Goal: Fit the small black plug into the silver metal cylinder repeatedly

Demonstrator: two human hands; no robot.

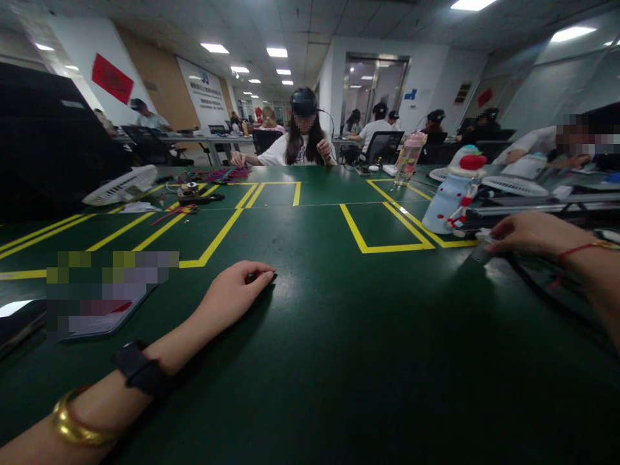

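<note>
My left hand (pixel 238 287) rests on the dark green tabletop (pixel 310 361), its fingers curled and the thumb meeting the fingertips. Nothing shows in the small gap between them. Over at the right, my right hand (pixel 527 234) pinches a small clear plastic piece (pixel 481 248) low over the table; its exact kind is hard to make out. Just beyond that hand stands a light blue bottle (pixel 443 200) with a red and white top. Black cables (pixel 542 290) lie under my right wrist.
Yellow tape (pixel 397 248) marks rectangles on the table. At left lie a partly blurred phone-like object (pixel 116 310), a white fan (pixel 121 185) and small electronic parts (pixel 190 190). A clear bottle (pixel 411 160) stands farther back. A person (pixel 303 139) sits opposite, one hand near coloured wires (pixel 217 174).
</note>
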